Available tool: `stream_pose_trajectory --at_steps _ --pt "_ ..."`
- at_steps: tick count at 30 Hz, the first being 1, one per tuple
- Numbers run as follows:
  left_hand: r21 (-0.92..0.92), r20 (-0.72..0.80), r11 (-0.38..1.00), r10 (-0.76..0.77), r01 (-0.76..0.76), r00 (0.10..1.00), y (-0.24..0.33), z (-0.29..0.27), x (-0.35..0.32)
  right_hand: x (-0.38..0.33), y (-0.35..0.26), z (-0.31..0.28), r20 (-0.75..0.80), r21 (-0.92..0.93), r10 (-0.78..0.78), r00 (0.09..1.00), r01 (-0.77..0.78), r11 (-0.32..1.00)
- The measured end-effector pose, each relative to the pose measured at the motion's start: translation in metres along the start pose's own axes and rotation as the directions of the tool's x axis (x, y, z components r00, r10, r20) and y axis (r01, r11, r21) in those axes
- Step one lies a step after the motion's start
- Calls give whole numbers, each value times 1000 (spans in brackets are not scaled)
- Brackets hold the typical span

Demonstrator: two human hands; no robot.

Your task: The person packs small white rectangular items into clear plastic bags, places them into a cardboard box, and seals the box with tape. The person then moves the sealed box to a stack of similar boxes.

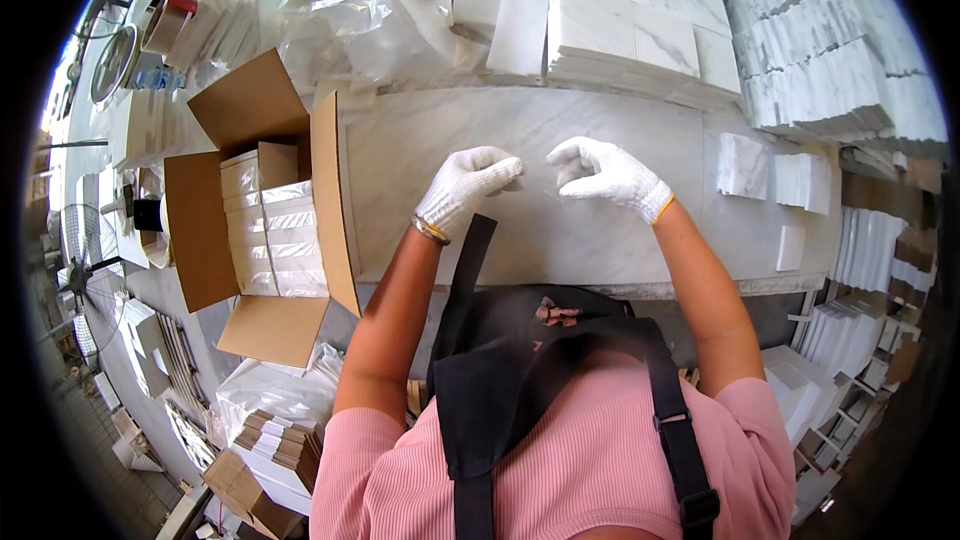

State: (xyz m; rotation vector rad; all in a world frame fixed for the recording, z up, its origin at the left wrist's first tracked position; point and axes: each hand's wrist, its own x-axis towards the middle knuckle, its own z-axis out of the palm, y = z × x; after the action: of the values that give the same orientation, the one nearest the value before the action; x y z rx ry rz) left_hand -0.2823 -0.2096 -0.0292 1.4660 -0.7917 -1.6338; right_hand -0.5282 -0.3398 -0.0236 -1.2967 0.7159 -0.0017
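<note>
My left hand [472, 183], in a white knit glove, hovers above a pale marble slab worktop [520, 250]. Its fingers are curled together toward the right; anything between them is too small or too hidden to make out. Across a short gap, my right hand [608, 178], gloved the same way with a yellow cuff edge, has its fingers bent and its thumb apart. No object shows in it. To the left of my left hand stands an open cardboard box [340, 200], flaps spread, packed with plastic-wrapped pale bundles [290, 240].
Stacked marble tiles [640, 15] rise along the back. Foam sheets and crumpled clear plastic [350, 25] lie at the back left. Small tile stacks [743, 167] sit on the right. A black strap [470, 260] hangs near my left wrist. A fan [80, 275] stands far left.
</note>
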Motion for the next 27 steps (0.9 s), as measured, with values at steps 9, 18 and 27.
stream_pose_trajectory --at_steps 9,18,27 --pt "135 -91 991 15 -3 996 -12 -3 21 -6 23 3 -409 0 14 912 -15 1000" --pt "755 -298 651 453 -83 840 -9 1 52 35 27 -15 -571 -470 -284 770 -22 883" --pt "830 -247 537 595 -150 765 -2 -2 82 46 19 -24 -613 -499 -252 748 -121 858"
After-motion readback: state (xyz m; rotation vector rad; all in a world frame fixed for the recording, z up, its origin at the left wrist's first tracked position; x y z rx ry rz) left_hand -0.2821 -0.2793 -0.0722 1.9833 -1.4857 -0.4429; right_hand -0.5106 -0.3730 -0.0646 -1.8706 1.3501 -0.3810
